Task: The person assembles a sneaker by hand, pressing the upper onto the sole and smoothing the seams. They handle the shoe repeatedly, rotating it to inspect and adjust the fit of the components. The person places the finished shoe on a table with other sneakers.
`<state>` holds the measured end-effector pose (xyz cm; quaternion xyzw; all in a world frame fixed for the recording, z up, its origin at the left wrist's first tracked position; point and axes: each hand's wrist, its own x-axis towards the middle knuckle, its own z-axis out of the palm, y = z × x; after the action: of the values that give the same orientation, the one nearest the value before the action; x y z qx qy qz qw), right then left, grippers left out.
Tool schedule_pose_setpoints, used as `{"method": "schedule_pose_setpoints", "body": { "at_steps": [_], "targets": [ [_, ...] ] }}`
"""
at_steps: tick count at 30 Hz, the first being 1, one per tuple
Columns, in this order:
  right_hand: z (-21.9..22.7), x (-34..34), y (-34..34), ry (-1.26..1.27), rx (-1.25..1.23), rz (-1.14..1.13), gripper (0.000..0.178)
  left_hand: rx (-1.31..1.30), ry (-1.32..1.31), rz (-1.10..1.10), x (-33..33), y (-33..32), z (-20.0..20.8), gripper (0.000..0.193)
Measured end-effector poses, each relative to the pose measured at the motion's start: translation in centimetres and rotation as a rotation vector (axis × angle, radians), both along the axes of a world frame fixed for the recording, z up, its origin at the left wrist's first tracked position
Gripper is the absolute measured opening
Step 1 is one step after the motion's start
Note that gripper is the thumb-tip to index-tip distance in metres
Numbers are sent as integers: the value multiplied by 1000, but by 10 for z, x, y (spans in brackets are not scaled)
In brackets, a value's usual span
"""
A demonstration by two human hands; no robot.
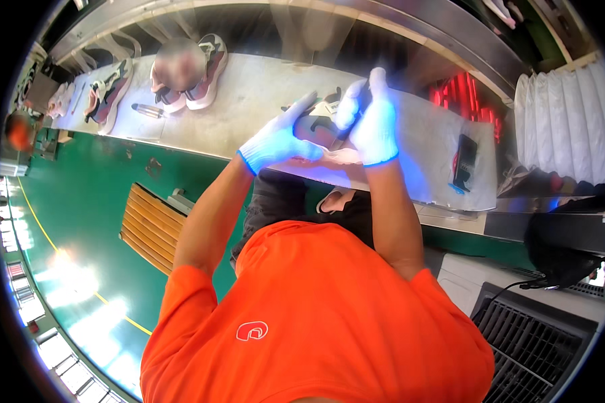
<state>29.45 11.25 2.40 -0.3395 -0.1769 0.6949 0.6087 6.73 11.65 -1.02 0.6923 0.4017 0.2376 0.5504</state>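
A sneaker (319, 129) with dark, pinkish and grey panels and a pale sole lies between my gloved hands on the pale bench top. My left hand (273, 142), in a white knitted glove, closes round its left part, thumb on the near side and fingers over the far side. At the other end, my right hand (377, 124), gloved alike, curls some fingers over the shoe while one finger points up. Both hands cover much of the shoe, and bluish light falls on them.
Left along the bench top (252, 87) stand a pair of sneakers (205, 84), another sneaker (111, 97) and a small metal tool (148, 110). A black phone-like object (465, 161) lies right, near a red-glowing area (467, 101) and white padded tubes (568, 121). Below is a slatted wooden seat (151, 225).
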Motion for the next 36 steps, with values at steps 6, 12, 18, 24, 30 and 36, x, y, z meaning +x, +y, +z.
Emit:
{"method": "schedule_pose_setpoints", "body": {
  "at_steps": [6, 12, 18, 24, 30, 36],
  "targets": [
    [0, 4, 1, -59, -52, -90, 67, -69, -54, 17, 3, -2, 6, 126],
    [-1, 13, -2, -76, -29, -127, 69, -118, -85, 41, 10, -5, 8, 128],
    [6, 72, -37, -152, 45, -192, 67, 38, -188, 64, 77, -31, -20, 126],
    [9, 54, -70, -290, 135, -533, 57, 95, -163, -66, 87, -29, -10, 130],
    [-2, 70, -74, -192, 228, -234, 54, 95, -110, -132, 87, -24, -5, 137],
    [-5, 65, -77, -358, 253, -349, 55, 61, -26, -122, 92, -28, 17, 141]
  ]
}}
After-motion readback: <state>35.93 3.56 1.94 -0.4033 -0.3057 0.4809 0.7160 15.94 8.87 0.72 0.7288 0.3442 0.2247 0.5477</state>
